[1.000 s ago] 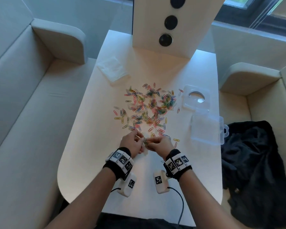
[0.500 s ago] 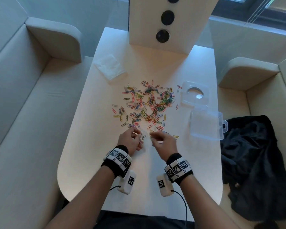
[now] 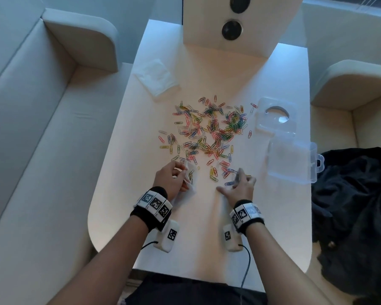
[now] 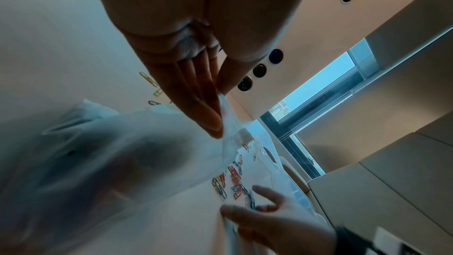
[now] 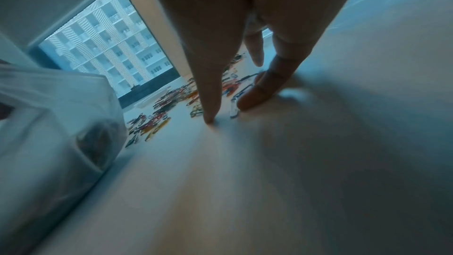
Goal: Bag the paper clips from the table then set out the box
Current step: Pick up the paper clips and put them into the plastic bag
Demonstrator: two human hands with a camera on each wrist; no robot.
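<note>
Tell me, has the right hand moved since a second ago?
Yes. The right hand has left the left hand and the bag, sliding right toward the clear box, fingers now on loose clips.

— How does the left hand (image 3: 171, 180) sit?
— Low, fingers (image 4: 206, 111) and thumb pinched together.
— The right hand (image 3: 240, 188)?
— Spread, fingertips (image 5: 255, 96) pressing down, both forearms reaching forward.

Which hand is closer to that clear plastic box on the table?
Right. The right hand is among the near clips, just left of the box. The left hand holds the bag farther left.
</note>
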